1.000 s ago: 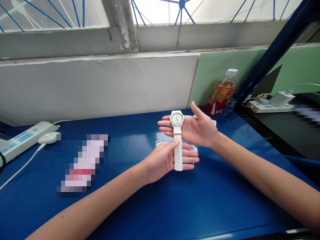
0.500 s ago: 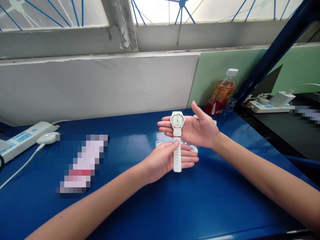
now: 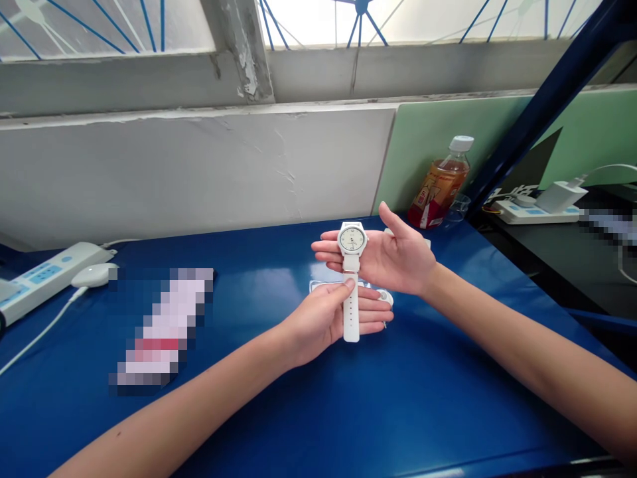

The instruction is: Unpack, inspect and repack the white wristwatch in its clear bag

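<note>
A white wristwatch (image 3: pixel 352 239) is held with its round dial facing up and its punched strap (image 3: pixel 351 309) hanging toward me. With the thumb pressed on the strap, my left hand (image 3: pixel 328 315) grips it against the palm, its fingers stretched out to the right. My right hand (image 3: pixel 393 255) lies palm up behind the watch, its fingers flat under the dial and its thumb raised away. Whether the dial rests fully on those fingers, I cannot tell. Beneath the hands, a clear and white item (image 3: pixel 384 299) shows partly; the rest is hidden.
On the blue table (image 3: pixel 279 411), a blurred-out flat object (image 3: pixel 169 325) lies at left. Beyond it are a white power strip (image 3: pixel 54 279) and a white charger puck (image 3: pixel 94 275) with a cable. A drink bottle (image 3: pixel 440 186) leans at the back right, near a slanting blue post (image 3: pixel 537 106).
Almost nothing differs; both hands and the watch appear shifted very slightly left, along with the whole view. The grip stays the same.
</note>
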The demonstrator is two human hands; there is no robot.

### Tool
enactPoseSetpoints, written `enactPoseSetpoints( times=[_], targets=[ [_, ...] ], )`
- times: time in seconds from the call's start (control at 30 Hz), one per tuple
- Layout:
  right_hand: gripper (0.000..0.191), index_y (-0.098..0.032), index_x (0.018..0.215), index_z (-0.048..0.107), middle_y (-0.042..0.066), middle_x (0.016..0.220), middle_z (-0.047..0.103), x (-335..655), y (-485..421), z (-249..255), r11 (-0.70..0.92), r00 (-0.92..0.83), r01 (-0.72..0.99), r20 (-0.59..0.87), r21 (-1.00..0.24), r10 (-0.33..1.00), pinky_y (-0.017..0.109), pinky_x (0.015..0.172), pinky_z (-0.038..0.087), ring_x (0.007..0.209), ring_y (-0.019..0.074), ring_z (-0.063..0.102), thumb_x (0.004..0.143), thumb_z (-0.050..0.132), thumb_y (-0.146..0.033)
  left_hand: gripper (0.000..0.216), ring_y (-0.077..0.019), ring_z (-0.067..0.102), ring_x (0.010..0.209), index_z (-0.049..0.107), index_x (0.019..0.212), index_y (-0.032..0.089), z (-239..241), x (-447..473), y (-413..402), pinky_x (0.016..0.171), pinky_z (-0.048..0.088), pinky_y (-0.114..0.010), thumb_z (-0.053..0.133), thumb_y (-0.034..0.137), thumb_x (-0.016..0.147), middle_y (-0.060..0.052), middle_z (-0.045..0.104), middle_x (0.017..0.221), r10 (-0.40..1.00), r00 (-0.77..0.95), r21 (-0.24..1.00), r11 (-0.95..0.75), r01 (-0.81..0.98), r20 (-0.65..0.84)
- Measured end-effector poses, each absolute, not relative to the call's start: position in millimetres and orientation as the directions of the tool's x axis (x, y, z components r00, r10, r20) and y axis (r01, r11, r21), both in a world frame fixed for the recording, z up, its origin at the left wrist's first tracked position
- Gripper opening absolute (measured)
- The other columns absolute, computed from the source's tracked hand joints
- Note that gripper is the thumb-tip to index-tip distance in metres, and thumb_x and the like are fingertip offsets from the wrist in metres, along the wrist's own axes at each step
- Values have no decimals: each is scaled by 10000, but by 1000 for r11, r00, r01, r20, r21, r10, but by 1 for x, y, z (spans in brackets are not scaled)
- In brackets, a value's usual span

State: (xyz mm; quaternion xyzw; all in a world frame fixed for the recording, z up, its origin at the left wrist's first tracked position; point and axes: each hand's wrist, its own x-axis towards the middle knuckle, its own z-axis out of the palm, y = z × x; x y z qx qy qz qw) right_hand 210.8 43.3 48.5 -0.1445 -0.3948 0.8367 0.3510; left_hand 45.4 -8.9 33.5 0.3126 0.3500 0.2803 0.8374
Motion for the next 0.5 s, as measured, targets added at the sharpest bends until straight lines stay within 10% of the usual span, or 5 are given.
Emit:
enactPoseSetpoints(
  times=[0.5],
  targets=[
    [426,-85,1178,656,88,1024,743,212,47,44,-417,-642,-530,28,-739,766,322,1006,488,1012,169,682,1018,314,-280,345,-210,739,772,658,909,68,32,41,-5,784,574,-348,481,342,1022,-155,742,880,691,641,716,628,-305,-333]
  ],
)
